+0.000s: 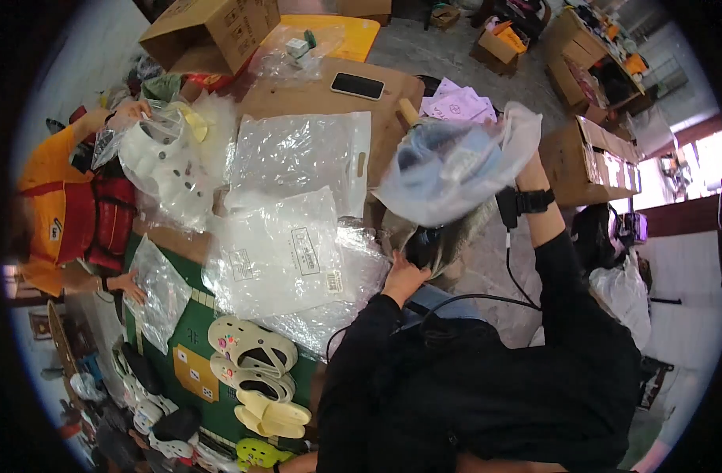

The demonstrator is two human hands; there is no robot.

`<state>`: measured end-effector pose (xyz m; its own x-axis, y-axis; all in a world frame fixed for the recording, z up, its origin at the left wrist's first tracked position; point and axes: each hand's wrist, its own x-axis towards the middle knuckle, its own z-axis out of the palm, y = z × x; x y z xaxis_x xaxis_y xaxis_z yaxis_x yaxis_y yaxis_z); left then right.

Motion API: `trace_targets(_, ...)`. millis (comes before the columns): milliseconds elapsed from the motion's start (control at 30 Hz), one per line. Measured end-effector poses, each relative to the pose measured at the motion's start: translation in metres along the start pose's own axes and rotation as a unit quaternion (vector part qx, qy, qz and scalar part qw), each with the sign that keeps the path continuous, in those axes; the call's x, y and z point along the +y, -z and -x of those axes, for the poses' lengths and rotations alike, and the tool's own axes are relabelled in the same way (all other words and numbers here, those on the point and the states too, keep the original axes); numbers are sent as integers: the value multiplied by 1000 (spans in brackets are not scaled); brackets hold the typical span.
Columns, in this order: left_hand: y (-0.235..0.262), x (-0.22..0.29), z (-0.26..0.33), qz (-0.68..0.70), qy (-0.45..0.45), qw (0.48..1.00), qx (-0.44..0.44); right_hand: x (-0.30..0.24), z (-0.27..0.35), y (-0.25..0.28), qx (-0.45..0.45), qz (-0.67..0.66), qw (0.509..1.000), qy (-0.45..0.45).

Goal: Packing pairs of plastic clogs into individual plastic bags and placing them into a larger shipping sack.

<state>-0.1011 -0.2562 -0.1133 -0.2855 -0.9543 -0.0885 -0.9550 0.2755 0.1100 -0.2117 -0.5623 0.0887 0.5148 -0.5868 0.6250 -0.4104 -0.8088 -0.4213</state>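
Observation:
My right hand (506,124) is raised and closed on the rim of a clear plastic bag (408,193), and the bag partly hides its fingers. Inside the bag lies something light blue (448,154), seemingly footwear, blurred by the plastic. Below it, my left hand (407,277) grips the edge of an open greyish sack (471,236), which has dark contents. Left of my hands, flat white plastic bags (282,244) and a clear bag with a cut-out handle (298,154) lie on the table.
At the left a person in orange (57,221) handles a bag of white clogs (168,169). Beige clogs (251,347) and yellow slides (273,414) line the green mat. A phone (358,86), a carton (211,35) and purple packets (455,102) lie farther off. A cable (519,276) hangs by my right arm.

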Motion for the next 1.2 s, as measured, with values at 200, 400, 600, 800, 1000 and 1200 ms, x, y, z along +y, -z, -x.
trace_targets(200,16,-10,10,129,47,989,-60,25,124,-22,63,-526,748,-400)
trace_targets(400,24,-10,6,-7,30,999,-19,43,159,-78,-94,-241,877,-406)
trace_targets(600,48,-18,-3,7,58,998,-16,53,154,-112,-317,-2,929,-193)
trace_targets(800,55,-26,0,0,63,998,12,27,30,-166,-165,185,966,-69)
trace_targets(1000,67,-36,-7,10,105,994,-36,78,-12,-210,-324,336,884,-6)
trace_targets(1200,61,-52,-4,-4,149,987,-51,76,-45,-251,-217,234,942,-102)
